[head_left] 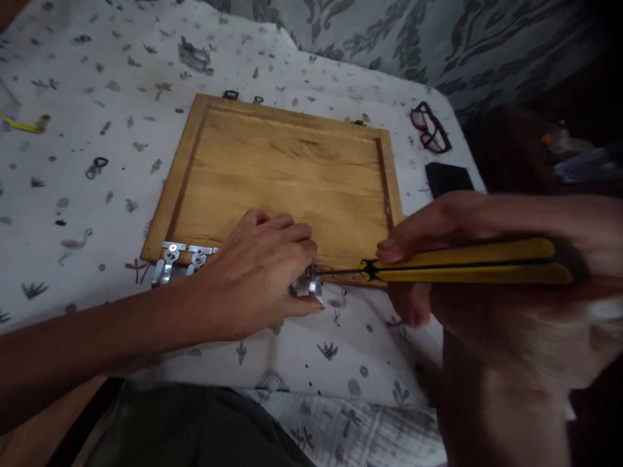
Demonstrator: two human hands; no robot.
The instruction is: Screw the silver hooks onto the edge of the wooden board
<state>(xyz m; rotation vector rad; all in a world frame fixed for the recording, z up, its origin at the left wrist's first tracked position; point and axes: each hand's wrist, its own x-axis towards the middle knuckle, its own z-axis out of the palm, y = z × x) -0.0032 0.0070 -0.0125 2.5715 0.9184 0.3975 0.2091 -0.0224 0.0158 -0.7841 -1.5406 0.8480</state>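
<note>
The left hand (256,275) lay curled over the wooden panel (287,168), which rested on a printed sheet (97,324), its grip on a metal hook (307,287) unclear; the right hand (467,298) closed firmly around a yellow screwdriver (467,269), tip at that hook

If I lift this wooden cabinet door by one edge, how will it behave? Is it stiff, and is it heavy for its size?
The wooden cabinet door will probably feel stiff, since a raised frame surrounds its panel. It may feel fairly heavy for its size if it is solid wood, as the grain suggests. The metal hinges on its near edge could swing and pull the balance that way.
</note>
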